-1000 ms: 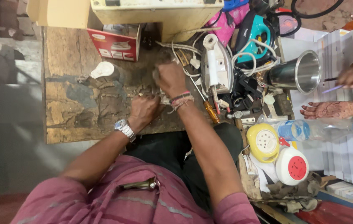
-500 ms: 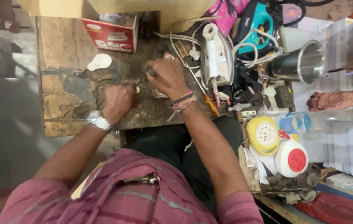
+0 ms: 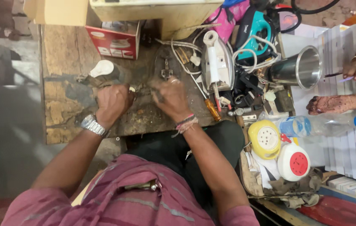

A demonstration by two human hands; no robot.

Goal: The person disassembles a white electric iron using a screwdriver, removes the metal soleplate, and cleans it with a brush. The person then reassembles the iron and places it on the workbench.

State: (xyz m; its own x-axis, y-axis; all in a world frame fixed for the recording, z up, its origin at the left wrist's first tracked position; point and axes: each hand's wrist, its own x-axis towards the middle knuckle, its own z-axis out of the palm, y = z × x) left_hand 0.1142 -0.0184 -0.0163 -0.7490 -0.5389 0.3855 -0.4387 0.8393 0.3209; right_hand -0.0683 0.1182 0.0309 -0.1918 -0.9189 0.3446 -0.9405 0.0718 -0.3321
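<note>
Left hand [image 3: 112, 102] fisted, right hand [image 3: 171, 98] curled — forearms converging

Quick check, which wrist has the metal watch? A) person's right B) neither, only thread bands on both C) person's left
C: the metal watch sits on the wrist of the left hand, while the right hand has only thread bands at its wrist.

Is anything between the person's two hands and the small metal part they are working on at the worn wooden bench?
Nothing visible. The left hand and right hand both close directly on the small metal part on the worn wooden bench.
</note>
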